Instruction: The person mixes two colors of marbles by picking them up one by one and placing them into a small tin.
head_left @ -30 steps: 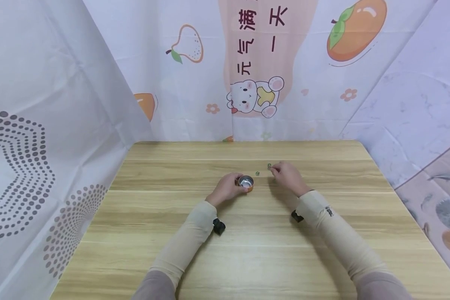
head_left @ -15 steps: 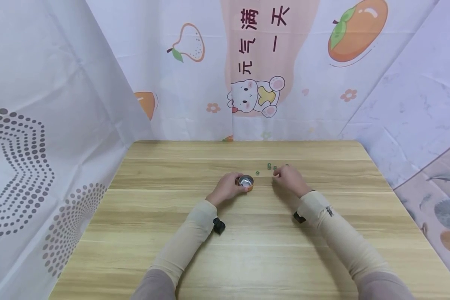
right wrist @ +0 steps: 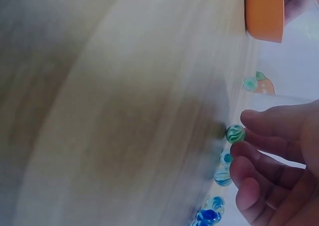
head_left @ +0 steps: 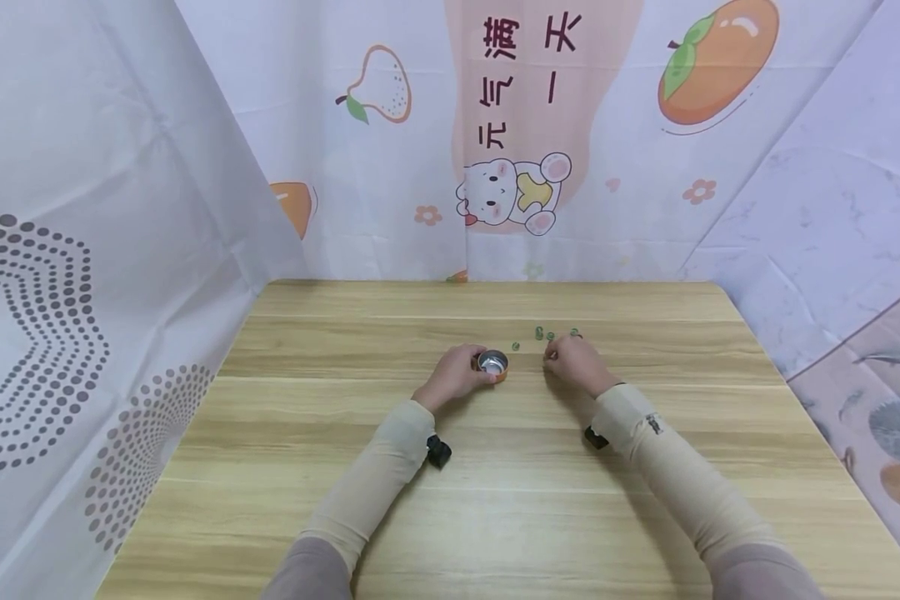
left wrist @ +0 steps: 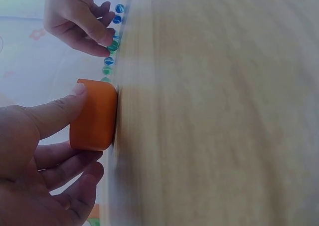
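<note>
My left hand point(head_left: 457, 375) grips a small round orange tin point(left wrist: 93, 115) that stands open side up on the wood table, its silvery inside showing in the head view. The thumb lies on one side of the wall and the fingers on the other. To its right, my right hand point(head_left: 579, 364) pinches a green swirled glass marble point(right wrist: 235, 133) between thumb and fingers, low over the table. Behind the hand lie more marbles: a pale green one point(right wrist: 250, 84) nearest the tin, clear blue-swirled ones point(right wrist: 223, 176) and a deep blue one point(right wrist: 208, 216).
The wood-grain table point(head_left: 480, 517) reaches back to a printed curtain point(head_left: 390, 200). Another patterned cloth point(head_left: 157, 275) hangs along the left side. Small black cameras sit on both wrists.
My right hand has drawn slightly back toward me from the marbles, and ones it covered now show behind it. My left hand and the tin have stayed put.
</note>
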`<act>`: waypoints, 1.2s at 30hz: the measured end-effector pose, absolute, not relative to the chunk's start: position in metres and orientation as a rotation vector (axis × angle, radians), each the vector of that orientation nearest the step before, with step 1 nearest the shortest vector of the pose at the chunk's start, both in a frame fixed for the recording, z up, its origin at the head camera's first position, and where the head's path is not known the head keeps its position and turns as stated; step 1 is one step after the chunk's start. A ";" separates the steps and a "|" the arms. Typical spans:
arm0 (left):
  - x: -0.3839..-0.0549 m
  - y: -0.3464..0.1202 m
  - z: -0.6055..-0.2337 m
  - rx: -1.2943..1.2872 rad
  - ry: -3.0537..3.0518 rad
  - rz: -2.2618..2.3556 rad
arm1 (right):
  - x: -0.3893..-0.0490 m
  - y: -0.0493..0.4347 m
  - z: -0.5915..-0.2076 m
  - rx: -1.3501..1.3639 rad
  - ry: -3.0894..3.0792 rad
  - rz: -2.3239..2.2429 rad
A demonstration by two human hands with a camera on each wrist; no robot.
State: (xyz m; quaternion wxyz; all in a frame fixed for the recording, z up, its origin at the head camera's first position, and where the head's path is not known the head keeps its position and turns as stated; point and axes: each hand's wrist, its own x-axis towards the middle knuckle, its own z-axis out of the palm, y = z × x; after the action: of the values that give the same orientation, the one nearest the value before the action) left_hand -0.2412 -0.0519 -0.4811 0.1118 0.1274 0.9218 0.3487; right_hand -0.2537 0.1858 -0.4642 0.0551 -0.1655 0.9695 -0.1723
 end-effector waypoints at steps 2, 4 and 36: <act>-0.241 -0.052 -0.481 0.373 2.704 1.029 | -0.254 0.186 -0.465 -0.509 2.952 -0.516; -0.241 -0.053 -0.481 0.377 2.708 1.031 | -0.254 0.186 -0.466 -0.515 2.958 -0.508; -0.240 -0.053 -0.484 0.384 2.713 1.027 | -0.249 0.183 -0.468 -0.409 2.949 -0.741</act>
State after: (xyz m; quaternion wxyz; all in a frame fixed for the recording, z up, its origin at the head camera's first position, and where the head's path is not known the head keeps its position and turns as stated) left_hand -0.2401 -0.0526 -0.4835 0.1076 0.1306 0.9217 0.3490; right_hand -0.2487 0.1831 -0.4680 0.0369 -0.1331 0.9606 -0.2413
